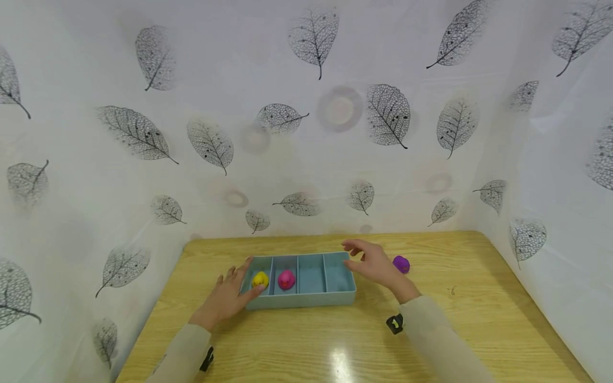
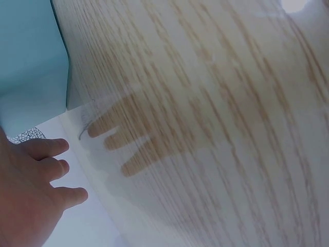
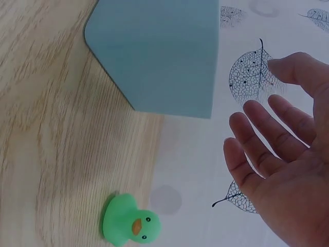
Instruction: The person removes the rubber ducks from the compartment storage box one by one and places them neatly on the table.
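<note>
A blue-grey divided box (image 1: 300, 301) lies on the table. A yellow toy duck (image 1: 260, 279) sits in its leftmost compartment, a pink toy duck (image 1: 286, 279) in the one beside it. My left hand (image 1: 225, 299) rests at the box's left end, thumb over the front wall near the yellow duck and the other fingers spread outside. Over the box's right end hovers my right hand (image 1: 375, 263), fingers loosely bent, holding nothing. Just behind that hand is a small purple toy (image 1: 401, 264). The right wrist view shows a green toy duck (image 3: 128, 221) on the table, beyond the box's end.
The wood-grain table (image 1: 306, 346) runs back to a white leaf-printed curtain (image 1: 297, 159), which also hangs at both sides. Black straps with small devices (image 1: 395, 323) are worn at the wrists.
</note>
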Action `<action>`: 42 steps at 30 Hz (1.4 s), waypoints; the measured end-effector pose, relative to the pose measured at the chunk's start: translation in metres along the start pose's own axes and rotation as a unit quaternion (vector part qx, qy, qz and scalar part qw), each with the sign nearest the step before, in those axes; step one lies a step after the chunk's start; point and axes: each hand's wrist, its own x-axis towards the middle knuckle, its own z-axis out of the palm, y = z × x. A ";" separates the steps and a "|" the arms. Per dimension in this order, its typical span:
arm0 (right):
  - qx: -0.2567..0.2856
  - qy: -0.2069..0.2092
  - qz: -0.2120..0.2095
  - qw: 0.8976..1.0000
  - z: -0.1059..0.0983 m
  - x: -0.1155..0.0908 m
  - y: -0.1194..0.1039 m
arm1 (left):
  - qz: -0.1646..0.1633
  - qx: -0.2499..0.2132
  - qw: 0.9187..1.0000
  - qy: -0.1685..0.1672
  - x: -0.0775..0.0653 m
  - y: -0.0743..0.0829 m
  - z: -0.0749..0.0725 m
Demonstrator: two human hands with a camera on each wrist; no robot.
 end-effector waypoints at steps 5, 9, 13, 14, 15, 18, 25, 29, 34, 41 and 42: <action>0.008 -0.013 -0.011 1.000 0.006 0.003 -0.003 | 0.000 -0.003 1.000 -0.001 0.000 0.000 -0.001; 0.017 -0.018 -0.018 1.000 0.010 0.005 -0.005 | 0.001 -0.001 1.000 -0.001 0.000 0.000 -0.001; 0.026 -0.016 -0.034 0.999 0.015 0.007 -0.006 | 0.000 -0.003 1.000 0.000 0.001 -0.001 0.000; 0.025 -0.017 -0.038 0.999 0.016 0.007 -0.006 | 0.000 -0.003 1.000 0.000 0.001 -0.001 0.000; 0.025 -0.018 -0.039 0.999 0.018 0.008 -0.006 | -0.001 -0.003 1.000 0.000 0.001 -0.001 0.000; 0.022 -0.023 -0.044 0.999 0.022 0.009 -0.006 | -0.003 -0.002 1.000 -0.002 0.001 0.000 0.000; 0.023 -0.024 -0.060 0.998 0.028 0.012 -0.014 | -0.004 -0.003 1.000 -0.003 0.000 0.000 0.000; 0.016 -0.027 -0.064 0.997 0.031 0.014 -0.019 | -0.004 -0.003 1.000 -0.002 0.000 0.000 0.000; 0.019 -0.036 -0.062 0.997 0.035 0.016 -0.025 | -0.004 -0.003 1.000 0.000 0.000 0.000 0.000; 0.023 -0.048 -0.072 0.996 0.044 0.020 -0.029 | -0.005 -0.004 1.000 -0.001 0.000 0.000 0.000; 0.023 -0.051 -0.073 0.996 0.045 0.021 -0.029 | -0.005 -0.004 1.000 -0.001 0.000 0.000 0.000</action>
